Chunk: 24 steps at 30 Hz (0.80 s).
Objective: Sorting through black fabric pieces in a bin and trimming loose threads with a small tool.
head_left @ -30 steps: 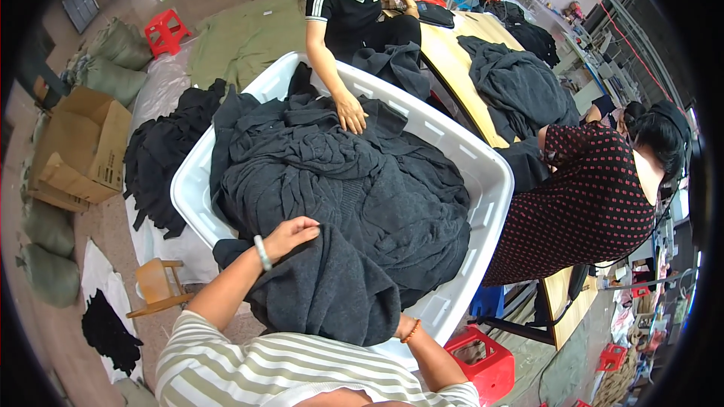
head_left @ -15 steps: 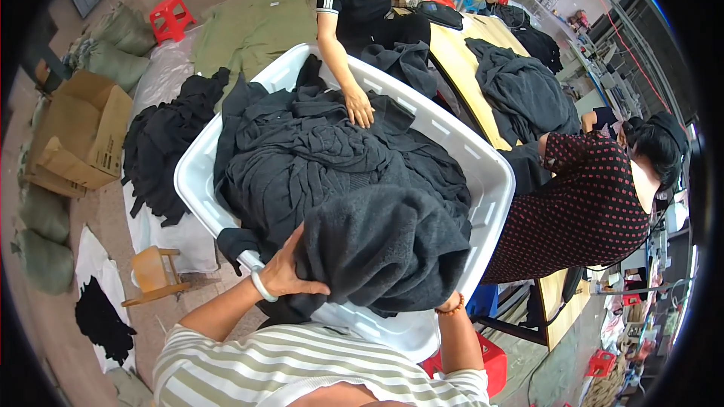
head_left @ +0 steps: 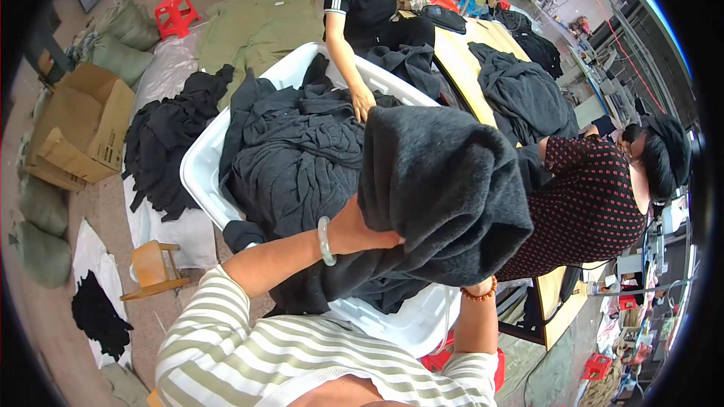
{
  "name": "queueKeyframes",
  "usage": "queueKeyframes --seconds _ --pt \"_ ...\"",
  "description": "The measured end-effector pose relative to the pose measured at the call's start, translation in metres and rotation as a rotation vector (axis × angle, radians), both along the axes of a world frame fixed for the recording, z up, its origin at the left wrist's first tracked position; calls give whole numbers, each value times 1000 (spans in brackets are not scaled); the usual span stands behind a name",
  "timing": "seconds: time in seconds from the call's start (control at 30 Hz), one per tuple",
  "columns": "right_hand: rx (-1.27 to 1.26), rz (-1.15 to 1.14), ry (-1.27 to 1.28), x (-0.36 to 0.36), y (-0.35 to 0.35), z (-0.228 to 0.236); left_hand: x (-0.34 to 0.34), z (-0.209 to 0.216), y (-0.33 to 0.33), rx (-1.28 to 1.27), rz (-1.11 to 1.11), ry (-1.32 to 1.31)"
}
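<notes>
A thick bundle of dark grey fleecy cloth (head_left: 445, 181) is raised over the near right part of a white plastic tub (head_left: 200, 185). My left hand (head_left: 362, 230) grips its left side, thumb lying across the fabric. Under the bundle's lower right edge, my right hand (head_left: 477, 288) supports it, with the fingers hidden by the cloth. Folds from the bundle hang down toward the tub's near rim. Inside the tub lies a heap of dark grey knitted cloth (head_left: 294, 158). Across the tub, a co-worker's hand (head_left: 363, 102) rests at that heap, close behind the bundle.
Left on the floor are a dark cloth pile (head_left: 177, 136), a cardboard box (head_left: 83, 124), a small wooden stool (head_left: 154, 267) and a red stool (head_left: 176, 15). A person in a dotted top (head_left: 581, 211) bends close on the right, beside a table (head_left: 490, 34) bearing more cloth.
Both my hands have moved right and up with the bundle, which now covers more of the tub's right side. The co-worker's other hand has shifted left.
</notes>
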State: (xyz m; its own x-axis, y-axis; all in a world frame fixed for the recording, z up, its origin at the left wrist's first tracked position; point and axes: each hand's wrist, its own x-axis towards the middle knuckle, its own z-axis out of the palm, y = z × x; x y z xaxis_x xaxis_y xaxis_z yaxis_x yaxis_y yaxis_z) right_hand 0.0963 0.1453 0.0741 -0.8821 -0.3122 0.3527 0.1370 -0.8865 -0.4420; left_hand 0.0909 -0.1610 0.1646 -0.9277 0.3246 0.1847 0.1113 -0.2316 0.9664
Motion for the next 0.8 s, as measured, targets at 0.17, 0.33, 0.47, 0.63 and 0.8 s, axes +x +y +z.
queueKeyframes --seconds 0.17,0.33,0.47,0.63,0.8 --pt "256 20 76 4 -40 88 -13 6 6 113 -10 -24" --pt "1755 -217 211 2 -68 149 -21 37 -20 505 63 -356" --pt "1638 -446 90 8 -79 120 -51 50 -57 622 322 -376" --pt "2149 -401 180 27 -68 67 -86 74 -98 432 748 -102" --pt "2105 -177 166 45 -80 60 -137 100 -148 671 351 183"
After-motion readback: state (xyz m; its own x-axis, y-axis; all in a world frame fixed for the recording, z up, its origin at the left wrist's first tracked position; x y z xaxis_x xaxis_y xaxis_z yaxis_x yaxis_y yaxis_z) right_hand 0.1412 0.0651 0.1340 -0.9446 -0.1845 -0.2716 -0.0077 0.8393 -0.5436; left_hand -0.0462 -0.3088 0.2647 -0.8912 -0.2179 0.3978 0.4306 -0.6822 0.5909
